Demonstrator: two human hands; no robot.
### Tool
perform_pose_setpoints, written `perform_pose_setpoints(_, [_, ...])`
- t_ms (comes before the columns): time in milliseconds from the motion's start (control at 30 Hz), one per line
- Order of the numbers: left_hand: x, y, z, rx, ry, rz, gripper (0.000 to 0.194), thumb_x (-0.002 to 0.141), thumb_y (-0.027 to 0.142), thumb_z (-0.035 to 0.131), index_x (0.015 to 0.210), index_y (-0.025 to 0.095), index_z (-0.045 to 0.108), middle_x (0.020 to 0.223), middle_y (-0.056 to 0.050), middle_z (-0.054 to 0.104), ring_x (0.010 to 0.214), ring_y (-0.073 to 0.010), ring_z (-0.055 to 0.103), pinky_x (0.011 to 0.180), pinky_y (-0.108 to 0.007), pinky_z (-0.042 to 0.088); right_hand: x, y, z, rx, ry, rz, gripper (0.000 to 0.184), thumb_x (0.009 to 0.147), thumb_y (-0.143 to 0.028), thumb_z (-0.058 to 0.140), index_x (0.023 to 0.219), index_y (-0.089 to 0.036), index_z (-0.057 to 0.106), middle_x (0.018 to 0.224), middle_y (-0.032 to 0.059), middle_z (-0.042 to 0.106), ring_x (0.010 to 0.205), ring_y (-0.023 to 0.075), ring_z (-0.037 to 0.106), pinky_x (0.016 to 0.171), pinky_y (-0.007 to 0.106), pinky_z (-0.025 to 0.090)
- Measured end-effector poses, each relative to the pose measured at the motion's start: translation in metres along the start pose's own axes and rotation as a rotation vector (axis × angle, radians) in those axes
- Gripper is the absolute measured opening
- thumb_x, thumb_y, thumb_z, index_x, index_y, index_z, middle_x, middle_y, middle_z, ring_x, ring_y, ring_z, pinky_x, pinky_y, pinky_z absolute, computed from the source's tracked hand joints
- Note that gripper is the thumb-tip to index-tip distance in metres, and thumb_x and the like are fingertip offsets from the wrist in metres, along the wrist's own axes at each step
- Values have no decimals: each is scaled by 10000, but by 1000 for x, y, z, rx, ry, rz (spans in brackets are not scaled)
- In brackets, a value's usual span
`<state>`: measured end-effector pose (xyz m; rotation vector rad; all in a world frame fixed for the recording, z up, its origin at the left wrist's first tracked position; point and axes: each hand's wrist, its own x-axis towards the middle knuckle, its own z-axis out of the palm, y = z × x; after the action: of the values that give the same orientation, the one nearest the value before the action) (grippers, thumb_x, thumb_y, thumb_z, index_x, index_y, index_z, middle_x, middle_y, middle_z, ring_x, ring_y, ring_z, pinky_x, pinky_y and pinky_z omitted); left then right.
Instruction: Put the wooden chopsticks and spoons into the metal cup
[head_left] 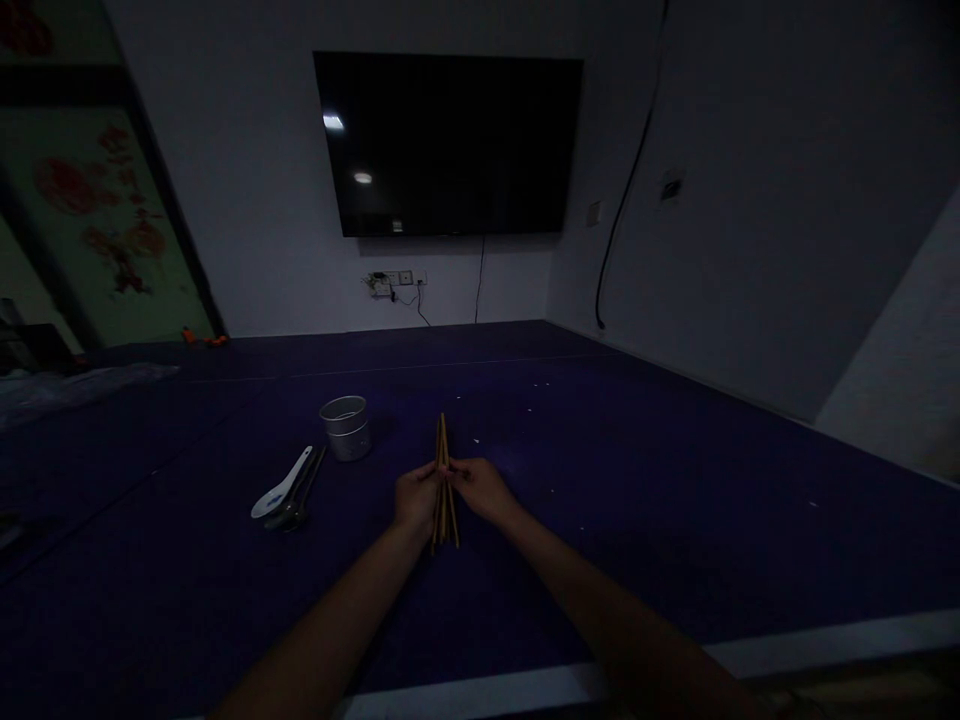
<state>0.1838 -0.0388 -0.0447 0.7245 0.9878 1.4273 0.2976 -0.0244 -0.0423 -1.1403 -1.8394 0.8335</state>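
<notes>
Chopsticks (444,510) are sitting in front of you, near the middle of the view, their ends fanning apart toward you and drawing together on the far side. Your left hand (416,497) and right hand (484,487) are pinching the bundle between them; you cannot tell whether its ends are touching the purple surface (675,480). A pale edge (480,693) is running beneath your forearms, well apart from the sticks. Broad room is stretching to your right, where small white specks are dotting the purple, and more is reaching forward to the wall.

Your left side is offering less room: a metal cup (348,430) is standing upright beyond your left hand, and a white spoon (277,495) is lying just beside dark spoons (291,513). Farther left, clear plastic film (82,388) is lying crumpled.

Dim light is covering the room. A dark television (457,145) is hanging on the far wall above wall sockets (394,280), a black cable (636,165) is trailing down near the corner, and red decorations (112,200) are marking a pale panel on the left.
</notes>
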Motion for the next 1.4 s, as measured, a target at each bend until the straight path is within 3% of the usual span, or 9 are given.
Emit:
perform_pose_setpoints(300, [-6,-8,6,139,-85,114,227,661,112,565,834,131,709,757,-54,713,707,-155,647,613,-215,474,4,4,3,-90,42,47,257,779,-155,486,874,-152,725,792,50,724,705,192,631,630,251,443])
perform_pose_setpoints(567, [-10,0,4,300,-69,154,286,675,80,511,862,140,718,699,-34,709,658,-160,646,576,-218,472,1,0,4,-203,68,68,248,794,-166,488,862,-159,726,747,51,724,631,175,625,539,226,402])
perform_pose_setpoints(900, [3,7,-4,777,-63,390,272,682,65,496,783,152,733,776,-62,721,721,-188,648,698,-276,476,1,0,2,-302,42,26,238,777,-143,501,843,-153,729,807,73,728,645,174,626,564,233,389])
perform_pose_setpoints(1133, [6,10,-6,789,-83,401,296,690,47,474,819,149,721,787,-60,724,754,-186,648,706,-263,471,1,0,-1,-403,9,-3,222,781,-143,502,815,-144,721,797,83,726,660,169,633,564,227,372])
perform_pose_setpoints(1400, [8,18,-8,856,35,426,263,655,34,488,725,143,717,731,-55,709,670,-161,620,640,-225,428,-1,-4,-2,-470,7,11,229,792,-164,493,814,-153,720,802,90,723,668,167,634,562,226,365])
